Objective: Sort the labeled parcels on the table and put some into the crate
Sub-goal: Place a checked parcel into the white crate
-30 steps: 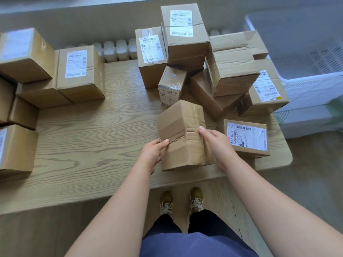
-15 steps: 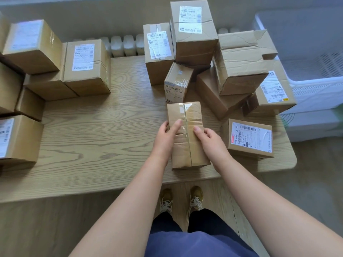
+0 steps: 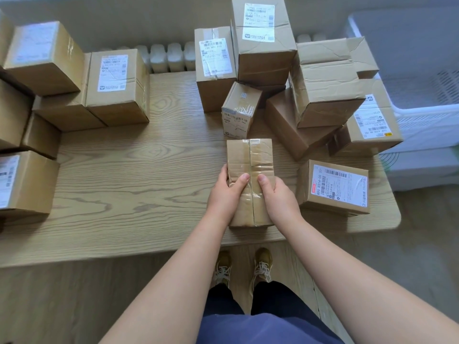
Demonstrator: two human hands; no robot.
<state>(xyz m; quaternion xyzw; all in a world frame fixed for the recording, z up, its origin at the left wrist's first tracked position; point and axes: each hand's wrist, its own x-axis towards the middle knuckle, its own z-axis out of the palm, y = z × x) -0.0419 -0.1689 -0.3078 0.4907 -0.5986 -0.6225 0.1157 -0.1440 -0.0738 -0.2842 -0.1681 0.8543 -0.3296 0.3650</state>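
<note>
We see left hand (image 3: 224, 194) and right hand (image 3: 279, 197) both gripping tape-sealed brown cardboard parcel (image 3: 250, 162) at near edge of light wooden counter (image 3: 139, 177); white plastic crate (image 3: 427, 112) right.

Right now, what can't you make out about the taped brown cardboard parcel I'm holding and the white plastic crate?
In the head view:
- taped brown cardboard parcel: no label on its top face; the other faces are turned away, and the left hand and right hand cover part.
- white plastic crate: cut off by the right edge, so its far part is unseen.
</note>
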